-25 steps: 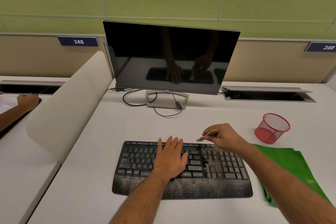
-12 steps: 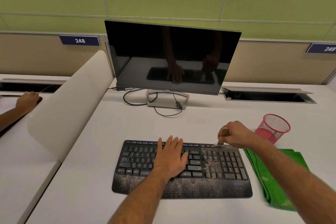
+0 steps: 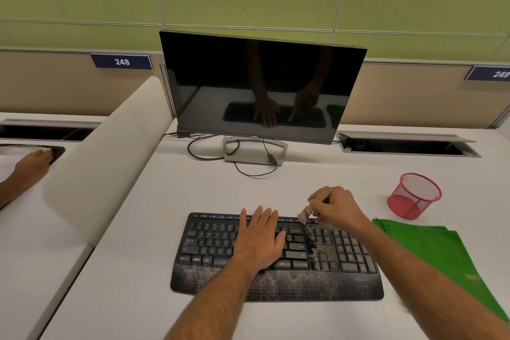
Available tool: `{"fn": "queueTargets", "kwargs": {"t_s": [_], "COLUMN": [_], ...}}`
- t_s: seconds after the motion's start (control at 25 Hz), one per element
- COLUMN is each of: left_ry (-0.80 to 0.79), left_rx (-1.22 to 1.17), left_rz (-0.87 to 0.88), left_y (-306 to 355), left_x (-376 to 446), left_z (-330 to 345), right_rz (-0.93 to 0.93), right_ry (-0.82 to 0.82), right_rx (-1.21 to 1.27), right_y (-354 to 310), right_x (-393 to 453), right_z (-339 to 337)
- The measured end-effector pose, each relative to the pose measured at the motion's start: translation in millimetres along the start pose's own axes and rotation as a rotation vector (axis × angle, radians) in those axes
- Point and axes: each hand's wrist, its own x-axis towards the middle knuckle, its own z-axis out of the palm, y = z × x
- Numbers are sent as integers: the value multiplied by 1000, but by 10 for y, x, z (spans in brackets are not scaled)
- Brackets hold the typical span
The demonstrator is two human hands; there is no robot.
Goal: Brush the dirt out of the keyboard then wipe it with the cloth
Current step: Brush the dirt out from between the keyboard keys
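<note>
The fingers [image 3: 317,197] of the right hand [image 3: 335,205] are curled round the handle of a small brush [image 3: 304,214], gripping it so that the pale bristles point down and to the left at the far edge of the keyboard [image 3: 276,257], about where the main keys meet the block of keys to their right. The left hand [image 3: 260,240] lies flat on the middle of the keyboard with its fingers straight and slightly spread, pressing on the keys and grasping nothing. The black keyboard sits on the white desk [image 3: 154,229] directly in front of the person, and tan specks of dirt cover its palm rest and part of the right-hand key block. A folded green cloth [image 3: 441,254] lies on the desk just to the right of the keyboard. Beyond the cloth stands a red mesh cup [image 3: 414,196]. A dark monitor [image 3: 262,85] stands at the back of the desk, and its screen reflects both hands and the keyboard.
</note>
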Motion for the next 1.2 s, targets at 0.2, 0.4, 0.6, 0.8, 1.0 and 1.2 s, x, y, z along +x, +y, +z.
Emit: {"fn": "queueTargets", "kwargs": {"t_s": [0.2, 0.4, 0.6, 0.8, 1.0, 1.2], "left_ry": [-3, -14, -13, -10, -9, -13], "left_rx": [-1, 1, -3, -4, -14, -12], "left_rz": [0, -1, 5, 10, 9, 8], "left_y": [-11, -13, -10, -5, -8, -8], "left_x": [0, -5, -6, -12, -12, -13], "left_z": [11, 10, 5, 3, 4, -2], "right_rz": [56, 76, 20, -140, -151, -223], "right_ry": [31, 92, 157, 44, -136, -137], "right_rx": [-135, -283, -284, -284, -317, -359], "right_y": [93, 195, 244, 239, 309, 288], "right_x": [61, 47, 1, -96, -46, -46], "right_z": [-31, -191, -361, -413, -469, -437]}}
